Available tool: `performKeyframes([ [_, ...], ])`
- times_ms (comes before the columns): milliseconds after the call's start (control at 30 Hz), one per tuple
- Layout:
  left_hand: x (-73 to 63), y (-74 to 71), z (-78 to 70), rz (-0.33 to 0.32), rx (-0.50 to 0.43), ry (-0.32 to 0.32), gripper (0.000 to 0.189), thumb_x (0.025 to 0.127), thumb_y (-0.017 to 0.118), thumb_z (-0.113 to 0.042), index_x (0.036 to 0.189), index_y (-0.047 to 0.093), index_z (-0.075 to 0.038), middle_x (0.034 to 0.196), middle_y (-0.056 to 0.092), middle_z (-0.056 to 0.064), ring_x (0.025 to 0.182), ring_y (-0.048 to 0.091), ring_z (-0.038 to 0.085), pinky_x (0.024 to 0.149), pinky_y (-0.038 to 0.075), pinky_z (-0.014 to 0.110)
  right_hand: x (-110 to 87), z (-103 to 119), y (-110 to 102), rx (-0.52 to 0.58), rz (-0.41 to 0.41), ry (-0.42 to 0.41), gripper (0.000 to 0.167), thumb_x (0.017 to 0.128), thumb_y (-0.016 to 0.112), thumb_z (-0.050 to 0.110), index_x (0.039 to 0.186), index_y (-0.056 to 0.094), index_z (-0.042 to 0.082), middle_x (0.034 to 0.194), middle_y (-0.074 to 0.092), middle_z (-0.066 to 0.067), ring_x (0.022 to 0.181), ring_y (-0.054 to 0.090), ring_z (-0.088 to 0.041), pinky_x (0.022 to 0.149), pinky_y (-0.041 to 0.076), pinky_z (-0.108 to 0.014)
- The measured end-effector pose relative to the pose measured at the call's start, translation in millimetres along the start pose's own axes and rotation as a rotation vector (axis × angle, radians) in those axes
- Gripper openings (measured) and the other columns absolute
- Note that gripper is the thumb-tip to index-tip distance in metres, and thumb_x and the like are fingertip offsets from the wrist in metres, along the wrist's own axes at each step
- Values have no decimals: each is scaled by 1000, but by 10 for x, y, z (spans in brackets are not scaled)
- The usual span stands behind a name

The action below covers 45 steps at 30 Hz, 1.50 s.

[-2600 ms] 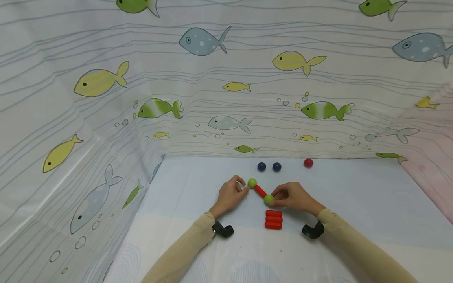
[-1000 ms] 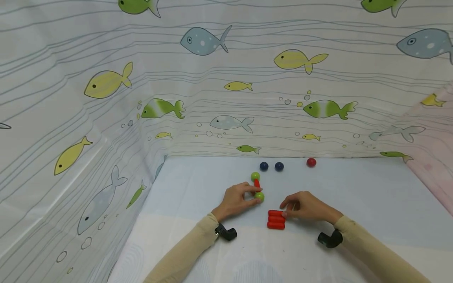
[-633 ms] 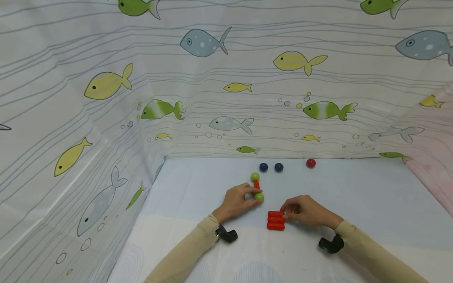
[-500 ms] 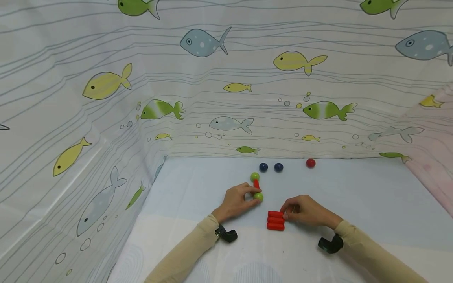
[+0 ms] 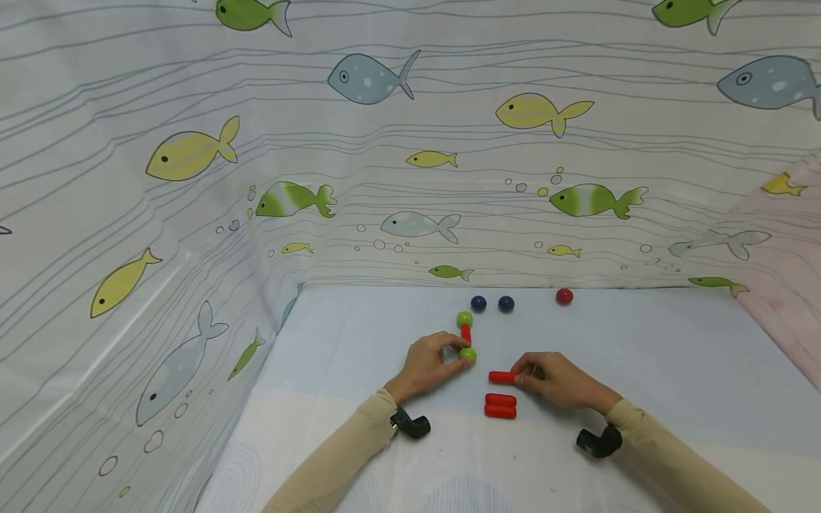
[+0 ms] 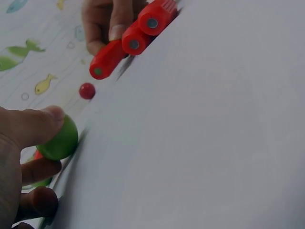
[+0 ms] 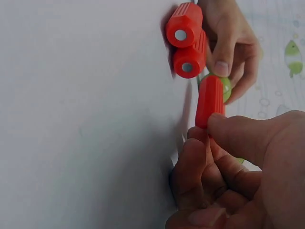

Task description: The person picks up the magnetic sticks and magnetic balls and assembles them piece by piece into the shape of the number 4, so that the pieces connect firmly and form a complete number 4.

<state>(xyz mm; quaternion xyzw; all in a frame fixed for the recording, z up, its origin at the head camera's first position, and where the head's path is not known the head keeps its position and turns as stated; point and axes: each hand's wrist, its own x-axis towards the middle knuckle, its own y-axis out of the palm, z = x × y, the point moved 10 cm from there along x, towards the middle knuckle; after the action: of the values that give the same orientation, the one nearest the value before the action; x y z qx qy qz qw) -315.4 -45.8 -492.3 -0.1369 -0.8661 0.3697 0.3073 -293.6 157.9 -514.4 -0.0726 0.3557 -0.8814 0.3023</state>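
My left hand pinches the nearer green ball between thumb and fingers. That ball is at one end of a red rod, and another green ball sits at the rod's far end. My right hand holds a second red rod by its right end, thumb against fingers, its free end pointing left toward the pinched ball. Just below it two more red rods lie side by side on the table. Round metal discs show in the ends of these rods in the right wrist view.
Two dark blue balls and a red ball rest at the back of the table. Behind it rises a white sheet printed with fish, which also runs along the left side.
The right hand has drawn the top red rod away from the other two, toward the back. Earlier it left the ball-and-rod piece, which turned more upright while the left hand took its near ball.
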Motion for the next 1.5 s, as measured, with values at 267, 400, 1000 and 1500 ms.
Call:
performKeyframes([
  [267, -10, 9, 34, 25, -31, -45, 29, 92, 84, -25, 118, 79, -15, 104, 78, -2, 85, 66, 14, 64, 39, 14, 71, -97, -131, -29, -78, 41, 23, 104, 69, 22, 121, 71, 8, 94, 66, 2, 73, 59, -9, 67, 52, -23],
  [400, -18, 13, 45, 26, -36, -51, 28, 92, 84, -25, 119, 79, -16, 104, 78, -2, 85, 67, 14, 64, 39, 15, 120, -118, -172, -27, -100, 41, 24, 104, 68, 21, 122, 70, 6, 93, 65, 1, 70, 58, -11, 65, 50, -24],
  [1000, -13, 5, 70, 1, -42, -35, 28, 93, 84, -26, 118, 79, -17, 105, 79, -3, 79, 66, 12, 61, 37, 15, 401, -51, -130, -42, -123, 13, 21, 104, 69, 17, 121, 71, 6, 98, 68, -1, 71, 57, -12, 63, 51, -23],
  [1500, -18, 2, 82, 2, -41, -47, 27, 92, 84, -26, 116, 79, -17, 104, 78, -4, 85, 67, 11, 63, 40, 15, 438, 41, -86, -51, -82, 27, 22, 103, 69, 16, 121, 70, 5, 97, 68, -2, 70, 56, -12, 62, 49, -23],
])
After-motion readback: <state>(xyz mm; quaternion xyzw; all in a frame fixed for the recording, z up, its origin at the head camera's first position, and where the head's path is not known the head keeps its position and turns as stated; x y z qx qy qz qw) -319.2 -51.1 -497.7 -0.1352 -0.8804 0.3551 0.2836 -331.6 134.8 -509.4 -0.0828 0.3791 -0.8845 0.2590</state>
